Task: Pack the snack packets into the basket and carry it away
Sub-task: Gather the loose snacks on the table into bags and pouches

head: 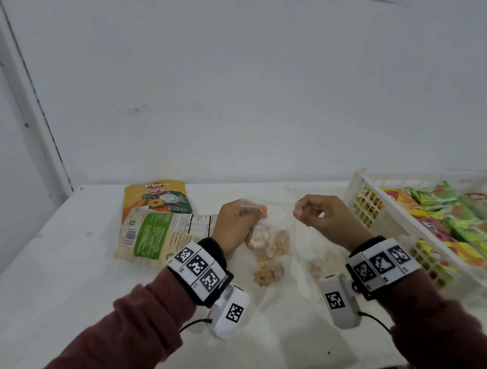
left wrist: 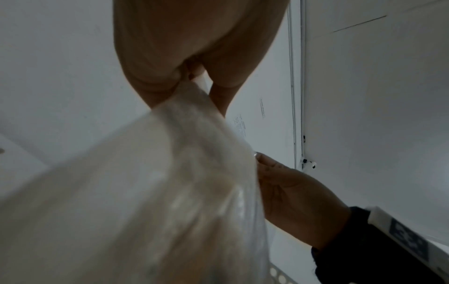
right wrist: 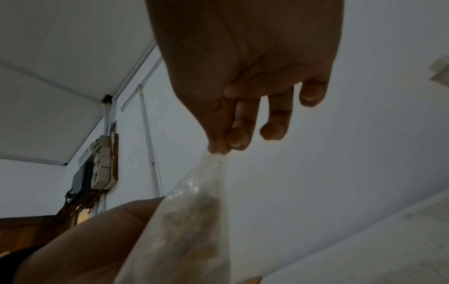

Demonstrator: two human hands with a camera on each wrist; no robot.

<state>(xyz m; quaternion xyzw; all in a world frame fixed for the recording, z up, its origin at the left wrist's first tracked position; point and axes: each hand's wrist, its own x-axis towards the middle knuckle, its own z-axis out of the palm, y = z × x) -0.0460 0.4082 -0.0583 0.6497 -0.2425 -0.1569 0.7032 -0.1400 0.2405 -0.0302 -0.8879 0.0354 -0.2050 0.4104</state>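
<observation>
On the white table (head: pixel 62 273), at the left, an orange pouch (head: pixel 157 198) with a cookie picture lies partly under a green-and-cream packet (head: pixel 160 233) turned label side up. Just right of these, the left hand (head: pixel 234 226) pinches the top edge of a clear bag (head: pixel 270 247), fingers curled round the plastic. The bag hangs between both hands and holds several brown cookies, some low near the table. The right hand (head: pixel 325 217) pinches the bag's other top corner between thumb and fingertips (right wrist: pixel 239 137), the remaining fingers loosely bent. At the far right stands a white basket (head: pixel 387 220), close to the right hand, filled with green, yellow and red snack packets (head: pixel 455 220).
</observation>
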